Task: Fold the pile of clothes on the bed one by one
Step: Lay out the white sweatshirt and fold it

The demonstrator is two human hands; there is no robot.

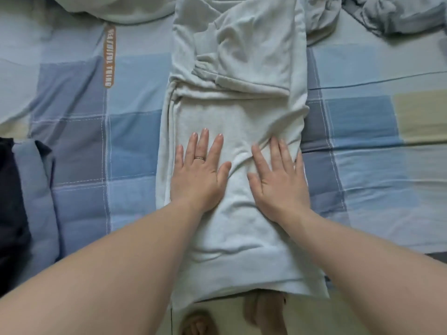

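A pale grey-green sweatshirt (242, 112) lies lengthwise down the middle of the bed, sides and sleeves folded inward into a long strip, its hem hanging over the near edge. My left hand (199, 172) lies flat on its lower left part, fingers straight and spread, a ring on one finger. Beside it, my right hand (278, 180) presses flat on the lower right part, where the cloth bunches into wrinkles at the fingertips.
The bed has a blue, grey and beige checked sheet (362, 131). A dark garment (9, 213) lies at the left edge. More crumpled clothes (399, 13) sit at the far right, and pale cloth (121, 8) at the far left. Floor and my feet (263, 313) show below.
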